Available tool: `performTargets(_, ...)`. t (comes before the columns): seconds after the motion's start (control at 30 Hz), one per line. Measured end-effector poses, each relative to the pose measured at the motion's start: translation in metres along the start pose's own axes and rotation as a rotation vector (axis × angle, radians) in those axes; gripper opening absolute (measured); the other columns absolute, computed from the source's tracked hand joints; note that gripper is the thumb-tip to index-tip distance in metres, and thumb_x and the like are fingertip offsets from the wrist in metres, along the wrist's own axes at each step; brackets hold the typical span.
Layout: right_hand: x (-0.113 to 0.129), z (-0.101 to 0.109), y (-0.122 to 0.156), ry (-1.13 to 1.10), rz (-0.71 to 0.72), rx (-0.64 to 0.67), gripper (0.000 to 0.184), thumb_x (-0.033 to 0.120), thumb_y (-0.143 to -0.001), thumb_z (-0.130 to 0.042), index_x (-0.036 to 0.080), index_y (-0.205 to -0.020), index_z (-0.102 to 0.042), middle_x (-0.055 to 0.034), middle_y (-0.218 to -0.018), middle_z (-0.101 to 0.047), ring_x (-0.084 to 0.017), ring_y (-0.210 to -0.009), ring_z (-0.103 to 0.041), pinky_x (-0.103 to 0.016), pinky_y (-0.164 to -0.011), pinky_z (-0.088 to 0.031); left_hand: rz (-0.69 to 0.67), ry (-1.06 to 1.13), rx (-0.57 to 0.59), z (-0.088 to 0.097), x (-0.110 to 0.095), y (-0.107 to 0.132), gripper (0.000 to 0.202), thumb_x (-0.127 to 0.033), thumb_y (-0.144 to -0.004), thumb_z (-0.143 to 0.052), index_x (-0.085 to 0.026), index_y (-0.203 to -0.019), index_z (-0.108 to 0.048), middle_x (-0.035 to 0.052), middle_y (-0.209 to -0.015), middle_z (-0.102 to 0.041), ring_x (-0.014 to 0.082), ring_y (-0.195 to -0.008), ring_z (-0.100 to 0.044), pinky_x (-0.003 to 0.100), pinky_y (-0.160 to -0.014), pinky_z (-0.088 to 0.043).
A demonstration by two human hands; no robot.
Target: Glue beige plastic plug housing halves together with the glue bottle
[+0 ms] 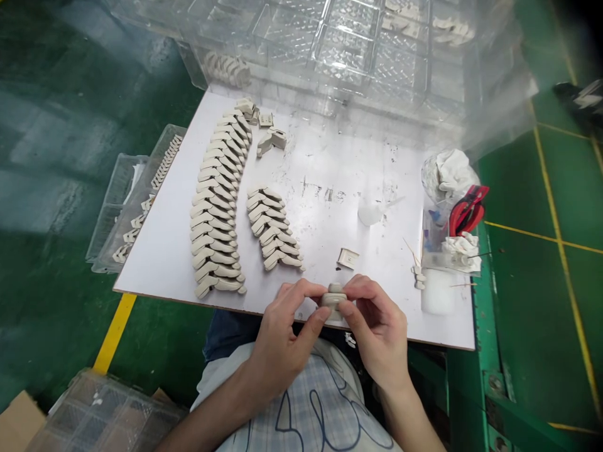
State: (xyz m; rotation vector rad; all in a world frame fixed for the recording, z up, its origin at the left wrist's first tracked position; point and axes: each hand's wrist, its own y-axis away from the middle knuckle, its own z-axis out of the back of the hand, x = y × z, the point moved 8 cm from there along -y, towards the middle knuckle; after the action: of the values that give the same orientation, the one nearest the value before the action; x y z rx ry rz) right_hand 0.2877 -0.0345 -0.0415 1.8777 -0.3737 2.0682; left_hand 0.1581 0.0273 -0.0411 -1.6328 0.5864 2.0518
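Note:
Near the front edge of the white board, a small beige moulded plastic part (335, 299) is pinched between both hands. My left hand (292, 317) grips its left side with thumb and index finger. From the right, my right hand (377, 323) closes its thumb and fingers on the same part. Just beyond the fingers lies a flat, beige, rectangular piece (348, 258). To the left are two rows of V-shaped beige parts, a long row (219, 207) and a shorter row (274, 229).
Clear compartment trays (330, 50) stand along the back of the white board (325, 169). A small translucent cup (370, 213) sits right of centre. Red-handled pliers (467, 210), a white cloth (453, 172) and thin sticks (412, 252) are at the right. More trays (141, 207) stand beyond the left edge.

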Motion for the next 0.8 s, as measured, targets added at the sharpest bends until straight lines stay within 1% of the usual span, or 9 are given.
performTargets(0.07, -0.002, -0.003, 0.0, -0.017, -0.022, 0.052, 0.002, 0.025, -0.094, -0.063, 0.025, -0.096, -0.065, -0.0009, -0.084, -0.06, -0.016, -0.082, -0.056, -0.029, -0.07, -0.045, 0.006, 0.002, -0.028, 0.002, 0.0, 0.001, 0.01, -0.024, -0.097, -0.054, -0.025, -0.101, -0.063, 0.0001, -0.089, -0.069, 0.0172, -0.084, -0.059, 0.027, -0.074, -0.046)
performTargets(0.17, -0.003, -0.005, 0.002, -0.01, -0.031, 0.092, 0.009, 0.024, -0.094, -0.063, 0.027, -0.102, -0.064, -0.0014, -0.088, -0.059, -0.017, -0.086, -0.056, -0.031, -0.074, -0.046, 0.013, -0.001, -0.054, 0.002, 0.0, 0.001, 0.01, -0.025, -0.096, -0.055, -0.024, -0.099, -0.064, 0.0006, -0.087, -0.069, 0.0176, -0.082, -0.059, 0.028, -0.072, -0.047)
performTargets(0.3, -0.006, -0.002, 0.004, -0.005, -0.038, 0.075, 0.003, 0.024, -0.093, -0.064, 0.025, -0.096, -0.063, 0.0001, -0.082, -0.053, -0.016, -0.078, -0.051, -0.03, -0.07, -0.044, 0.045, -0.009, -0.039, 0.0, 0.001, 0.0, 0.009, -0.026, -0.095, -0.056, -0.023, -0.095, -0.064, 0.0016, -0.083, -0.069, 0.0185, -0.078, -0.06, 0.029, -0.069, -0.047)
performTargets(0.4, -0.011, 0.0, 0.005, -0.009, -0.071, 0.071, 0.004, 0.026, -0.093, -0.066, 0.024, -0.094, -0.063, 0.0006, -0.079, -0.051, -0.015, -0.075, -0.049, -0.029, -0.067, -0.042, 0.082, 0.032, 0.002, -0.003, 0.005, -0.001, 0.009, -0.027, -0.094, -0.056, -0.022, -0.093, -0.064, 0.0022, -0.084, -0.069, 0.0188, -0.079, -0.061, 0.03, -0.068, -0.047)
performTargets(0.53, -0.004, -0.002, 0.006, 0.05, -0.042, 0.091, 0.007, 0.026, -0.095, -0.063, 0.027, -0.102, -0.063, 0.0002, -0.084, -0.053, -0.016, -0.08, -0.052, -0.029, -0.071, -0.044, 0.198, 0.237, 0.001, -0.004, 0.015, -0.002, 0.013, -0.033, -0.093, -0.059, -0.021, -0.094, -0.066, 0.0032, -0.086, -0.069, 0.0192, -0.084, -0.063, 0.03, -0.073, -0.05)
performTargets(0.63, 0.009, -0.004, 0.01, 0.167, 0.04, 0.113, 0.029, 0.036, -0.093, -0.066, 0.031, -0.121, -0.06, -0.0026, -0.099, -0.055, -0.019, -0.094, -0.054, -0.033, -0.081, -0.047, 0.336, 0.488, 0.029, -0.011, 0.026, -0.002, 0.022, -0.041, -0.091, -0.064, -0.02, -0.098, -0.065, 0.0044, -0.087, -0.07, 0.0196, -0.086, -0.065, 0.03, -0.077, -0.052)
performTargets(0.7, 0.014, -0.003, 0.012, 0.242, 0.075, 0.087, 0.04, 0.037, -0.089, -0.071, 0.031, -0.126, -0.058, -0.0037, -0.104, -0.056, -0.02, -0.097, -0.054, -0.033, -0.082, -0.048, 0.402, 0.634, 0.06, -0.016, 0.031, -0.001, 0.028, -0.045, -0.088, -0.067, -0.019, -0.099, -0.064, 0.005, -0.089, -0.072, 0.02, -0.088, -0.067, 0.031, -0.079, -0.054)
performTargets(0.73, 0.015, -0.001, 0.013, 0.268, 0.089, 0.062, 0.036, 0.033, -0.088, -0.072, 0.03, -0.122, -0.059, -0.0033, -0.103, -0.056, -0.02, -0.096, -0.054, -0.032, -0.081, -0.047, 0.419, 0.677, 0.066, -0.017, 0.033, 0.0, 0.03, -0.047, -0.087, -0.068, -0.019, -0.099, -0.064, 0.0051, -0.089, -0.072, 0.0201, -0.089, -0.067, 0.031, -0.079, -0.054)
performTargets(0.8, 0.014, 0.002, 0.015, 0.265, 0.084, 0.019, 0.021, 0.023, -0.091, -0.068, 0.029, -0.11, -0.061, -0.0021, -0.098, -0.057, -0.018, -0.093, -0.055, -0.03, -0.079, -0.047, 0.426, 0.695, 0.067, -0.016, 0.036, 0.0, 0.032, -0.049, -0.085, -0.07, -0.02, -0.099, -0.067, 0.0051, -0.09, -0.072, 0.0207, -0.09, -0.067, 0.032, -0.08, -0.054)
